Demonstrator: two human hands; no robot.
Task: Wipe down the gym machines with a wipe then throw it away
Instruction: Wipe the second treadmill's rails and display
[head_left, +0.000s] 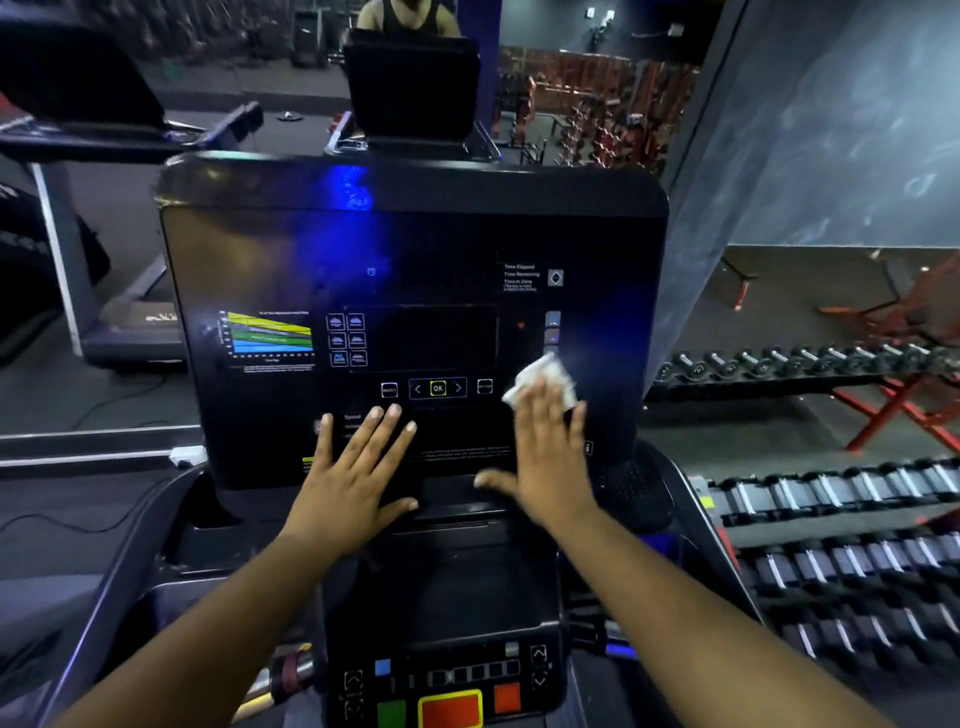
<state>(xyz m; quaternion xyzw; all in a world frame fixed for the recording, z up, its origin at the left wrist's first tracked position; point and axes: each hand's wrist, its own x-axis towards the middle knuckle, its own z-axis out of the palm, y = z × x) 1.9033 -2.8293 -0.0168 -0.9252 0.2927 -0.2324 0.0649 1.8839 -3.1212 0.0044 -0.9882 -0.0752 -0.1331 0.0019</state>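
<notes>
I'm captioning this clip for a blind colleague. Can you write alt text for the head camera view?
A person's right hand presses a white wipe flat against the right side of a dark treadmill console, while the left hand rests with straight fingers on the console's lower left. Racks of dumbbells line the right, and a mirror ahead reflects the gym.

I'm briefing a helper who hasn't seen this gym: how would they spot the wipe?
Find the big black treadmill console. On its lower right, beside the lit OK button, the right hand presses a crumpled white wipe, the only pale thing there.
</notes>
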